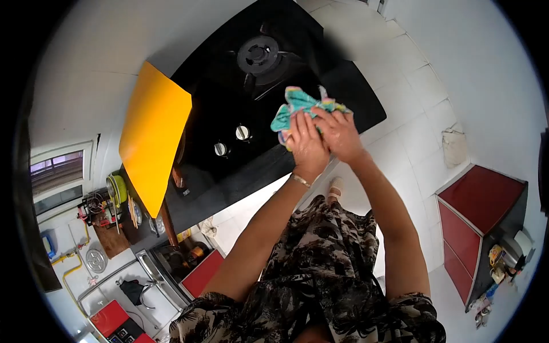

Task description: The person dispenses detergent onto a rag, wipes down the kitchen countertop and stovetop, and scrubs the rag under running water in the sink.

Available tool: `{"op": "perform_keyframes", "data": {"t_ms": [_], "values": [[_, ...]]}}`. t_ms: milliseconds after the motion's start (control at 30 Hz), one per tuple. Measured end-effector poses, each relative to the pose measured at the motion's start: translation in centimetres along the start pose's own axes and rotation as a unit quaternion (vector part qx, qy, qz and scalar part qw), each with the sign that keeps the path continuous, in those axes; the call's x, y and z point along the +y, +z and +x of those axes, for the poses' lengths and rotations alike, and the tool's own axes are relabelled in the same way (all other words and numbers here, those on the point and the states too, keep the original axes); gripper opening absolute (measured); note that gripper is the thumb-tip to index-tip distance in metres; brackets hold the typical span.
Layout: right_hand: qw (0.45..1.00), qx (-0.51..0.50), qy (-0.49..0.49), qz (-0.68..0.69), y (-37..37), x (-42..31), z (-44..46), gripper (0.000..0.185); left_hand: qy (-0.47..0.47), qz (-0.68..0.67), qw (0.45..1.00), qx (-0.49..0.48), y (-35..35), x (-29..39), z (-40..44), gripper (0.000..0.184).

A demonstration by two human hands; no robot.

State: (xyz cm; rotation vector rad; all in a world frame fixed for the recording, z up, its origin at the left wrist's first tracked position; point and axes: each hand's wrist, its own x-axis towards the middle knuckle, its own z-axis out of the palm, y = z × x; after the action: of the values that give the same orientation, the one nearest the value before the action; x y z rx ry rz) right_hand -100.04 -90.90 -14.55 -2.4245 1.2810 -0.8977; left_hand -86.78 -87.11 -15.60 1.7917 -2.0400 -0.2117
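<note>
A teal, pink and yellow patterned cloth (300, 102) lies bunched on the black glass stove top (214, 106), near its front right part. My left hand (307, 143) presses on the cloth with its fingers together. Right beside it, my right hand (338, 131) bears on the cloth's right part, its fingers bent over the fabric. The two hands touch. Two white knobs (242, 132) are to the left of the hands, and a round burner (259, 55) is farther back.
An orange panel (155, 137) stands along the stove's left side. At the lower left are a sink (108, 286), a green pot (117, 188) and a wooden board (112, 240). A red cabinet (480, 200) stands at the right, with a bag (454, 147) hanging on the wall.
</note>
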Motion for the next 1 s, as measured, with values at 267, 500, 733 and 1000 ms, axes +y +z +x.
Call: {"op": "perform_keyframes", "data": {"t_ms": [267, 500, 733, 1000], "values": [[0.962, 0.098, 0.243, -0.071, -2.6, 2.9, -0.6, 0.05, 0.1, -0.039, 0.993, -0.04, 1.9, 4.9, 4.4, 0.055], [0.953, -0.044, 0.188, -0.233, 5.2, -7.4, -3.4, 0.053, 0.094, -0.085, 0.981, -0.144, -6.3, -4.3, -4.3, 0.057], [0.978, -0.164, 0.079, -0.105, 15.9, -28.0, -1.7, 0.052, 0.015, 0.035, 0.994, -0.105, -15.8, -20.9, -18.8, 0.061], [0.977, -0.2, -0.039, 0.056, 28.0, -46.5, -1.0, 0.052, -0.145, 0.09, 0.985, -0.025, -24.6, -34.0, -32.0, 0.062]]}}
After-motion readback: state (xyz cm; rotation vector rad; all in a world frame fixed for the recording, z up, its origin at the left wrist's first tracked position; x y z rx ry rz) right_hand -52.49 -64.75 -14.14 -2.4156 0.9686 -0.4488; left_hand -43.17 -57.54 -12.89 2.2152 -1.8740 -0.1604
